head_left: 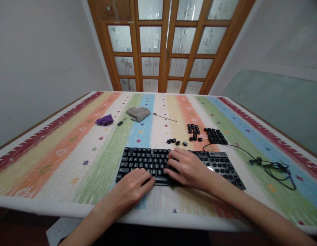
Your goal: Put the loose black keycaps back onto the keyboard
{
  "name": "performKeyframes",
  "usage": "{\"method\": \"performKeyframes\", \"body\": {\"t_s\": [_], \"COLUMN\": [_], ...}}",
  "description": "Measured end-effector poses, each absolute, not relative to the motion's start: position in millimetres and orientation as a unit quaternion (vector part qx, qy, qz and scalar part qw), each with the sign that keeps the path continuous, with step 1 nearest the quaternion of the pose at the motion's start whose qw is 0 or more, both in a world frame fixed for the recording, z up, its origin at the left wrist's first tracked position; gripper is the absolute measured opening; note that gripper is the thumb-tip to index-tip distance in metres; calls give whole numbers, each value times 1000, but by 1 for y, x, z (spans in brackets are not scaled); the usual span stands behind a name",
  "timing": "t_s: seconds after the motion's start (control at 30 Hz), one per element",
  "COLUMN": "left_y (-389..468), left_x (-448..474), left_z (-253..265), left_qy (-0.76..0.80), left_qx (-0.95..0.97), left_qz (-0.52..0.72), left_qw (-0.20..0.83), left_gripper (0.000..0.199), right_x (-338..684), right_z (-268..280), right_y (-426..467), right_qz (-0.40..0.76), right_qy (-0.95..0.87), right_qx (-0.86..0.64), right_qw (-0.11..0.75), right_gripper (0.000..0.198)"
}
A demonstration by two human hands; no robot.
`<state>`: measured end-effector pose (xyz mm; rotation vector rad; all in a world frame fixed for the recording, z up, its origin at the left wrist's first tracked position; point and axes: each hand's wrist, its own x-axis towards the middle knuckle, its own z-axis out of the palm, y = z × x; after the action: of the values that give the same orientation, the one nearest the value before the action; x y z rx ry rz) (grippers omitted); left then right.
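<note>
A black keyboard [137,160] lies flat near the table's front edge. Its left part carries keycaps, while bare key sockets [221,168] show on the right part. My left hand [135,182] rests on the lower left keys, thumb out along the spacebar, fingers apart and holding nothing I can see. Over the middle of the keyboard, my right hand [185,167] touches the keys with bent, spread fingers. It covers the keys beneath it. Loose black keycaps [193,131] lie behind the keyboard, beside a denser group of keycaps [215,136].
A grey cloth [138,113], a purple cloth [104,120], a small black tool with a wire end [120,123] and a thin brush [164,117] lie further back. The keyboard's bundled cable [276,168] is at right. A striped tablecloth [96,164] covers the table.
</note>
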<state>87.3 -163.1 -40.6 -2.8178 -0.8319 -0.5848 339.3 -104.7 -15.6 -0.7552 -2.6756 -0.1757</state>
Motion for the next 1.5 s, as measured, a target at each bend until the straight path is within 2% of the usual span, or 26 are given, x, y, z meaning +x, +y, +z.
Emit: {"method": "performKeyframes", "body": {"t_s": [0.13,0.33,0.6,0.77,0.93,1.07,1.23,1.33,1.5], "left_y": [-173,-190,-196,-197,-198,-197,-194,-190,-185], "left_x": [101,120,118,118,117,115,118,124,135], "left_z": [-50,-68,-69,-69,-72,-73,-68,-63,-55], "left_qy": [-286,-348,-400,-403,-395,-385,-380,-373,-348], "left_qx": [-924,-888,-866,-867,-870,-876,-870,-867,-872], "left_qz": [-234,-263,-293,-287,-284,-281,-307,-324,-338], "left_qw": [100,143,66,56,79,72,63,65,69], "left_gripper": [30,31,36,36,36,36,31,28,24], "right_x": [356,363,354,349,353,365,373,372,368], "right_z": [-13,-23,-26,-24,-18,-12,-5,-10,-30], "right_y": [-60,-22,-13,-11,-22,-48,-98,-123,-142], "right_qz": [-83,-68,-63,-46,0,83,139,134,41], "right_qy": [-922,-922,-920,-917,-917,-918,-918,-925,-935], "right_qx": [-333,-351,-364,-375,-367,-331,-296,-274,-267], "right_qw": [179,146,128,130,157,204,225,227,231], "right_gripper": [15,6,9,10,5,5,9,13,16]}}
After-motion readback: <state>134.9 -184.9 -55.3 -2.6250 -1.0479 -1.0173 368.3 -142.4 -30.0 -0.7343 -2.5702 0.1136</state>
